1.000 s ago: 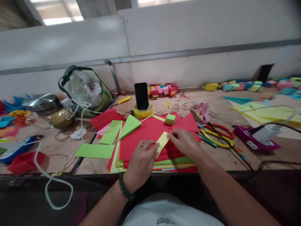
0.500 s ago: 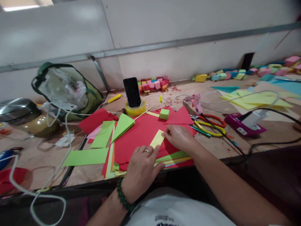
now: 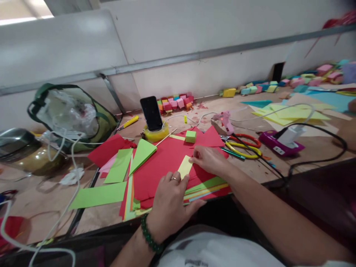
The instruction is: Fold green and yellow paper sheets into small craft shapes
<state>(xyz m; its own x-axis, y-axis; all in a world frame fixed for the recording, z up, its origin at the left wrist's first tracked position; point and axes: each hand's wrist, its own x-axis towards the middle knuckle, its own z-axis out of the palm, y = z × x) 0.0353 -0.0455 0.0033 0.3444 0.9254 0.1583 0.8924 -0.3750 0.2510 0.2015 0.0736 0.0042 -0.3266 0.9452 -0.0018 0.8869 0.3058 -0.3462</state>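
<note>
Left hand (image 3: pixel 169 198): lay flat, fingers spread, palm down on the red paper sheets (image 3: pixel 164 163), fingertips pressing the near end of the yellow paper strip (image 3: pixel 185 167); a ring on one finger, a green bead bracelet (image 3: pixel 148 235) at the wrist.

Right hand (image 3: pixel 210 160): loosely curled, fingertips pinching the far end of the same strip, which lay between the two hands on the red stack.

Beyond the right hand: a small green cube (image 3: pixel 190 136); further off, a phone (image 3: pixel 151 113) propped upright in a yellow tape roll (image 3: pixel 155 134).

To the right of the right hand: scissors (image 3: pixel 244 146), a pink glue gun (image 3: pixel 226 120).

To the left of the left hand: green paper pieces (image 3: pixel 100 194).
</note>
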